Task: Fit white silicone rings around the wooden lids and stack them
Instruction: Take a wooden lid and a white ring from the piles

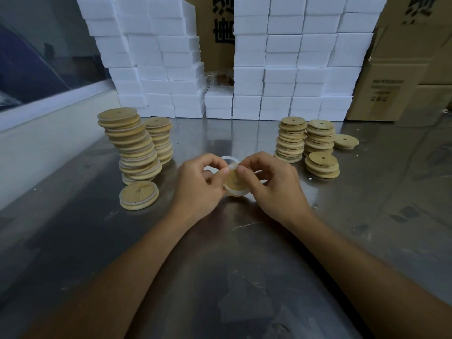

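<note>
My left hand point(199, 184) and my right hand point(271, 184) together hold one wooden lid point(232, 181) at the table's middle, thumbs pressing a white silicone ring point(236, 192) around its edge. More loose white rings point(228, 159) lie just behind my fingers. To the left, a tall leaning stack of ringed lids point(133, 145) stands with a shorter stack point(160, 140) behind it and a single ringed lid point(139, 195) in front. On the right stand three stacks of plain lids point(291, 139), point(320, 137), point(322, 165) and one lone lid point(346, 141).
The work surface is a steel table point(220, 265). White foam boxes point(281, 69) are piled like a wall along the back, with cardboard cartons point(403, 69) at the right and behind the gap. A white ledge point(36, 133) runs along the left.
</note>
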Available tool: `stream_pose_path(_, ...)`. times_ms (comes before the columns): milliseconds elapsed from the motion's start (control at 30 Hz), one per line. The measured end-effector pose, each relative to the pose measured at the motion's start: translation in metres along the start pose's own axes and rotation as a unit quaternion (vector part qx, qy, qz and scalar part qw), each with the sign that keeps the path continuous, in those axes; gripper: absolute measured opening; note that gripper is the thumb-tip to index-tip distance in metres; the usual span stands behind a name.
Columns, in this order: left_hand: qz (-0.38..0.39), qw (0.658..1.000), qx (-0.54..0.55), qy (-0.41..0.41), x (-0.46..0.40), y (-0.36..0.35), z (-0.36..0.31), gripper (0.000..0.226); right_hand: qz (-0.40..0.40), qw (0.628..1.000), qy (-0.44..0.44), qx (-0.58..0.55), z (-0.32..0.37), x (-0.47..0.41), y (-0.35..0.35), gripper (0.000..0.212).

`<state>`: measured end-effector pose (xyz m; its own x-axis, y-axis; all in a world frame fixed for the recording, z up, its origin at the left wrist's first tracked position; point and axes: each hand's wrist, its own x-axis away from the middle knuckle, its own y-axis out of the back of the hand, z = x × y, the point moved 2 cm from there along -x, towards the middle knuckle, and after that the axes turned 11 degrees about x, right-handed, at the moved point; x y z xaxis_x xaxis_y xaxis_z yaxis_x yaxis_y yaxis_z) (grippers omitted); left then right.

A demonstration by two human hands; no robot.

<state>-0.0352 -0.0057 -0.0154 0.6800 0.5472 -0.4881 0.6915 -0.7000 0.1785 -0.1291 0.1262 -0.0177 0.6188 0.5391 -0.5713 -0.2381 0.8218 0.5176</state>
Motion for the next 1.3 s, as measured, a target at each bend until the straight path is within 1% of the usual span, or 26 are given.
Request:
stream_pose_path(133,0.006,0.999,-0.010,-0.032,0.0011,-0.0015,-0.0037,0.021,-0.004,1.000,0.012,0.001,0.0016,0.0002,0.0004,0.003)
stream_pose_path(233,0.022,0.999,-0.019,-0.046,0.0023,-0.0020,-0.0050,0.011,0.001,1.000,0.015,0.005,0.0028,-0.0002,-0.0001,0.003)
stream_pose_path(300,0.033,0.998,-0.016,-0.048,0.0029,-0.0028,-0.0052,0.008,0.001,1.000,0.006,-0.004,0.0031,-0.0006,-0.0003,0.003)
stream_pose_path(433,0.049,0.997,-0.024,-0.059,0.0017,-0.0041,-0.0068,0.018,-0.004,1.000,-0.016,-0.019,0.0032,-0.0010,0.0009,0.003)
stream_pose_path(533,0.050,0.997,-0.021,-0.051,-0.0002,-0.0038,-0.0049,0.025,-0.008,0.999,-0.031,-0.038,0.0042,-0.0007,0.0006,0.006)
stream_pose_path(700,0.052,0.998,-0.028,-0.029,-0.0008,-0.0049,-0.0013,0.020,0.009,0.997,-0.045,-0.056,0.0038,-0.0010,0.0004,0.005)
stream_pose_path(867,0.048,0.999,-0.015,-0.010,-0.0020,-0.0037,-0.0020,0.022,0.026,0.995,-0.053,-0.076,0.0029,-0.0018,-0.0020,0.004)
stream_pose_path(1000,0.043,0.999,-0.020,-0.015,-0.0015,-0.0027,-0.0021,0.023,0.035,0.994,-0.057,-0.082,0.0019,-0.0012,-0.0046,0.004)
stream_pose_path(1100,0.037,0.997,-0.049,-0.047,-0.0015,-0.0017,0.0000,0.023,0.045,0.995,-0.043,-0.083,0.0014,-0.0005,-0.0050,0.002)
stream_pose_path(1167,0.041,0.990,-0.097,-0.096,-0.0010,0.0004,-0.0031,0.020,0.052,0.995,-0.028,-0.075,0.0010,-0.0003,-0.0049,0.003)
stream_pose_path(1233,0.054,0.968,-0.186,-0.162,-0.0006,0.0030,-0.0075,0.011,0.055,0.997,-0.010,-0.060,0.0008,-0.0005,-0.0047,0.006)
stream_pose_path(1300,0.066,0.945,-0.247,-0.203,-0.0019,0.0040,-0.0088,0.006,0.055,0.998,0.004,-0.043,0.0007,-0.0007,-0.0044,0.009)
